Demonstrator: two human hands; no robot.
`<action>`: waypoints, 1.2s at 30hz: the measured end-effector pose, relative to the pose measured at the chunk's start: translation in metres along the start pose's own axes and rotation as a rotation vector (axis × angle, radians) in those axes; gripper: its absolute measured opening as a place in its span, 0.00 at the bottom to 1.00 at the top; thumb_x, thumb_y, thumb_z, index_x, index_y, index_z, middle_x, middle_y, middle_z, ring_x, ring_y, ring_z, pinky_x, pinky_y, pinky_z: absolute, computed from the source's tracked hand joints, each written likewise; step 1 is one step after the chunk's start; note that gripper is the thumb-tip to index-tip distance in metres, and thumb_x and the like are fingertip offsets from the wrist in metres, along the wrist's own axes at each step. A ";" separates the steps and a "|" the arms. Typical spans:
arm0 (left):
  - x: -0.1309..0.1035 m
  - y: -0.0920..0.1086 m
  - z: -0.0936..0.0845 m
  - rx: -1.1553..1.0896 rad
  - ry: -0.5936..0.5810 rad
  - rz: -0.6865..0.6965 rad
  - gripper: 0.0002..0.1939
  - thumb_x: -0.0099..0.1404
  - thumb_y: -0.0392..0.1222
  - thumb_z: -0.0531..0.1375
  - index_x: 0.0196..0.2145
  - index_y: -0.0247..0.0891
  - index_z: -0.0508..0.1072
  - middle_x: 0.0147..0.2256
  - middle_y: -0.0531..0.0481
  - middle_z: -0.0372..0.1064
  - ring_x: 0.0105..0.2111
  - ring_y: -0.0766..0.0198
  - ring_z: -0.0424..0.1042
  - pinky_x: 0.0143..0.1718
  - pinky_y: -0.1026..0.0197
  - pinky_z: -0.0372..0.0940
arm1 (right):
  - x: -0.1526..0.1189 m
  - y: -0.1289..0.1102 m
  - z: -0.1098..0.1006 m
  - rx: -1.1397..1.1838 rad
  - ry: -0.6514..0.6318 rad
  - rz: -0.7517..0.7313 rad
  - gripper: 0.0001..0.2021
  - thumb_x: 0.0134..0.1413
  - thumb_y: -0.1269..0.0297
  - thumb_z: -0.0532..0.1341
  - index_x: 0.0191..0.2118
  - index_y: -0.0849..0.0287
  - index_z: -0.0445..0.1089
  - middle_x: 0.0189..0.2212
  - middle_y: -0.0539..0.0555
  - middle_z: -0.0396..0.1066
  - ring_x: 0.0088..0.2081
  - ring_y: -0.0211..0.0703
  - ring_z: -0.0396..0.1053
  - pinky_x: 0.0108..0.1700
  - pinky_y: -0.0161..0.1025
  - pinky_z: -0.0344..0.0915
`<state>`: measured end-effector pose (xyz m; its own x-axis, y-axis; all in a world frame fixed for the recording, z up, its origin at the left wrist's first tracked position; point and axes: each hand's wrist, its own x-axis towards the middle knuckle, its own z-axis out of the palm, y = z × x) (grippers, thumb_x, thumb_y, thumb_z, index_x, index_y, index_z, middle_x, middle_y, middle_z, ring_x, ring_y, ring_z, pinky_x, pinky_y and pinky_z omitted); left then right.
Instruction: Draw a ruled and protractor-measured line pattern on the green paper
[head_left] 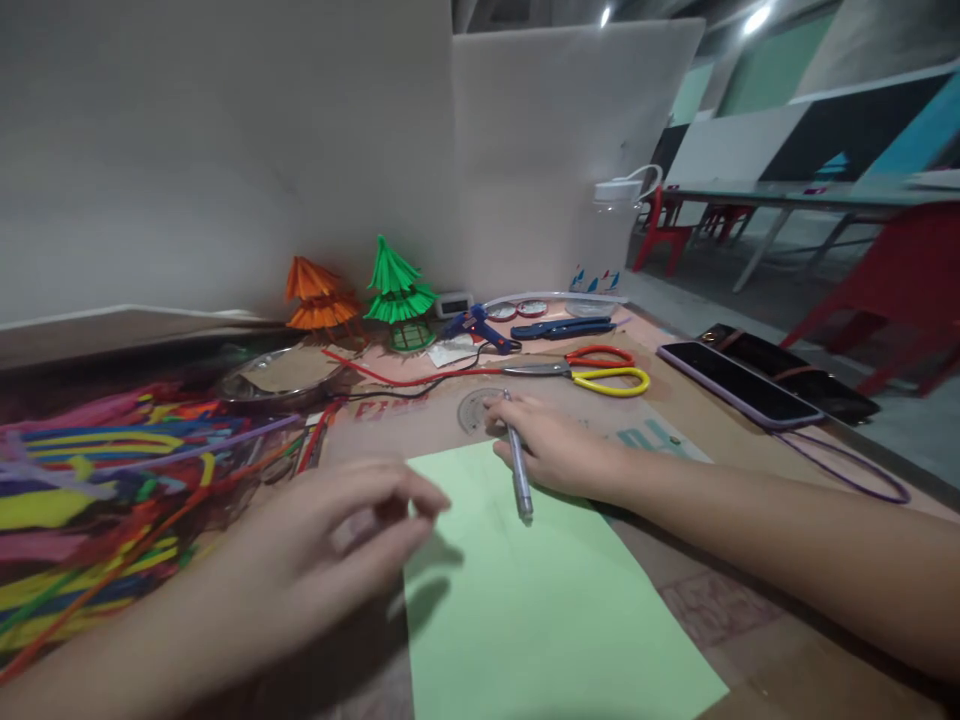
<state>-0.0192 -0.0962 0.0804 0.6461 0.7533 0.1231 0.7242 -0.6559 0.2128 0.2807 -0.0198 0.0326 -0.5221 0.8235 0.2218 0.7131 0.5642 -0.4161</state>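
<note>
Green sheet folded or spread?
Spread: the green sheet lies flat, no flap turned over in view; its near edge is cut off.

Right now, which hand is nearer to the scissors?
Right. The right hand is just on the near side of the scissors, fingers at the pen; the left hand is farther off, by the left edge of the green paper.

The left hand (352,535) and right hand (551,440) are bare, with slim fingers. The smooth left forearm (150,635) and right forearm (780,535) are uncovered in view, widening from narrow wrists; motion blur softens the left hand's outline.
</note>
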 end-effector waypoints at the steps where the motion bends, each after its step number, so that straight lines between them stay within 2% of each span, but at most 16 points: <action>1: 0.013 -0.006 0.001 -0.020 -0.021 -0.007 0.17 0.81 0.49 0.51 0.56 0.46 0.76 0.55 0.47 0.76 0.52 0.55 0.76 0.54 0.55 0.72 | 0.000 0.002 0.001 -0.002 0.013 0.006 0.10 0.65 0.69 0.62 0.50 0.60 0.70 0.52 0.66 0.74 0.57 0.62 0.69 0.58 0.58 0.66; 4: 0.040 -0.032 0.009 0.038 -0.004 -0.058 0.18 0.75 0.44 0.55 0.58 0.41 0.75 0.57 0.42 0.75 0.56 0.48 0.74 0.59 0.47 0.68 | 0.001 0.006 0.003 0.002 0.039 -0.006 0.10 0.65 0.68 0.61 0.51 0.60 0.70 0.54 0.69 0.73 0.57 0.66 0.68 0.57 0.61 0.66; 6: 0.045 -0.049 0.014 0.073 0.010 -0.109 0.20 0.72 0.37 0.54 0.59 0.38 0.74 0.58 0.38 0.74 0.57 0.44 0.72 0.59 0.42 0.67 | 0.001 0.006 0.003 0.014 0.040 -0.043 0.12 0.66 0.66 0.61 0.52 0.60 0.69 0.56 0.69 0.72 0.58 0.66 0.67 0.57 0.61 0.66; 8: 0.044 -0.056 0.016 0.087 0.005 -0.131 0.18 0.71 0.36 0.56 0.55 0.39 0.76 0.54 0.38 0.75 0.55 0.43 0.72 0.56 0.42 0.67 | 0.000 0.006 0.003 0.031 0.029 -0.101 0.13 0.66 0.62 0.61 0.53 0.59 0.68 0.58 0.68 0.72 0.58 0.65 0.68 0.58 0.61 0.67; 10: 0.044 -0.051 0.015 0.079 -0.002 -0.140 0.13 0.71 0.41 0.62 0.51 0.40 0.77 0.50 0.41 0.75 0.53 0.43 0.72 0.53 0.45 0.67 | -0.001 0.005 0.002 0.044 0.019 -0.170 0.12 0.67 0.60 0.60 0.52 0.58 0.68 0.59 0.69 0.71 0.59 0.66 0.68 0.58 0.61 0.67; 12: 0.046 -0.039 0.014 0.059 0.005 -0.155 0.14 0.68 0.50 0.68 0.46 0.41 0.77 0.48 0.43 0.76 0.52 0.44 0.73 0.51 0.48 0.68 | -0.003 0.006 0.002 0.051 0.020 -0.223 0.11 0.68 0.59 0.59 0.51 0.58 0.68 0.59 0.70 0.72 0.58 0.66 0.70 0.56 0.62 0.69; 15: 0.049 -0.022 0.014 0.024 0.004 -0.163 0.11 0.74 0.50 0.63 0.41 0.41 0.76 0.42 0.47 0.78 0.46 0.51 0.76 0.47 0.54 0.68 | -0.005 0.007 0.002 0.051 0.013 -0.260 0.09 0.68 0.62 0.58 0.50 0.57 0.67 0.56 0.69 0.74 0.57 0.64 0.72 0.55 0.61 0.70; 17: 0.049 -0.018 0.014 0.022 0.005 -0.155 0.09 0.78 0.44 0.57 0.45 0.41 0.77 0.44 0.48 0.78 0.45 0.55 0.77 0.46 0.56 0.68 | -0.005 0.008 0.002 0.040 -0.012 -0.272 0.07 0.67 0.64 0.58 0.48 0.57 0.67 0.55 0.68 0.75 0.56 0.62 0.73 0.53 0.59 0.71; 19: 0.045 -0.024 0.015 0.055 0.015 -0.148 0.12 0.77 0.36 0.54 0.52 0.40 0.76 0.49 0.45 0.77 0.49 0.52 0.75 0.50 0.53 0.67 | -0.005 0.008 0.002 0.029 -0.032 -0.278 0.06 0.67 0.65 0.58 0.47 0.56 0.67 0.55 0.68 0.76 0.54 0.62 0.74 0.51 0.58 0.72; 22: 0.039 -0.039 0.013 0.113 -0.020 -0.111 0.12 0.71 0.33 0.61 0.50 0.39 0.78 0.49 0.41 0.76 0.53 0.45 0.72 0.54 0.47 0.64 | -0.005 0.008 0.001 0.033 -0.035 -0.286 0.07 0.67 0.64 0.58 0.48 0.56 0.67 0.55 0.68 0.76 0.54 0.61 0.75 0.51 0.58 0.73; 25: 0.037 -0.045 0.010 0.120 -0.085 -0.060 0.12 0.64 0.41 0.71 0.45 0.41 0.80 0.45 0.44 0.76 0.49 0.45 0.73 0.51 0.48 0.65 | -0.005 0.008 0.001 0.025 -0.035 -0.258 0.08 0.67 0.63 0.57 0.49 0.57 0.67 0.54 0.68 0.76 0.53 0.61 0.75 0.50 0.58 0.73; 27: 0.036 -0.039 0.009 0.106 -0.093 -0.051 0.17 0.63 0.49 0.73 0.47 0.42 0.79 0.45 0.45 0.75 0.50 0.45 0.72 0.51 0.48 0.65 | -0.005 0.008 0.001 0.026 -0.040 -0.239 0.09 0.67 0.63 0.58 0.49 0.56 0.67 0.54 0.67 0.76 0.53 0.60 0.76 0.51 0.57 0.73; 29: 0.035 -0.026 0.011 0.079 -0.088 -0.058 0.20 0.65 0.54 0.72 0.48 0.40 0.76 0.46 0.44 0.74 0.50 0.45 0.72 0.51 0.48 0.66 | -0.005 0.008 0.000 0.038 -0.042 -0.232 0.09 0.67 0.63 0.58 0.50 0.56 0.67 0.54 0.66 0.76 0.54 0.60 0.75 0.53 0.57 0.72; 33: 0.031 -0.001 0.020 0.021 -0.086 -0.081 0.18 0.67 0.53 0.69 0.46 0.39 0.71 0.46 0.41 0.73 0.47 0.46 0.73 0.48 0.49 0.67 | -0.005 0.007 0.000 0.037 -0.057 -0.205 0.09 0.67 0.63 0.58 0.50 0.55 0.67 0.54 0.66 0.75 0.56 0.60 0.74 0.54 0.57 0.72; 36: 0.029 0.006 0.023 -0.013 -0.091 -0.082 0.19 0.71 0.52 0.65 0.53 0.41 0.70 0.50 0.41 0.74 0.50 0.44 0.73 0.51 0.46 0.66 | -0.005 0.007 0.000 0.035 -0.071 -0.206 0.10 0.67 0.64 0.57 0.51 0.57 0.68 0.53 0.67 0.75 0.54 0.60 0.74 0.53 0.56 0.72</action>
<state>0.0090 -0.0795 0.0626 0.6046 0.7964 0.0164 0.7727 -0.5914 0.2308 0.2883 -0.0198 0.0289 -0.6874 0.6845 0.2428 0.5725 0.7164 -0.3988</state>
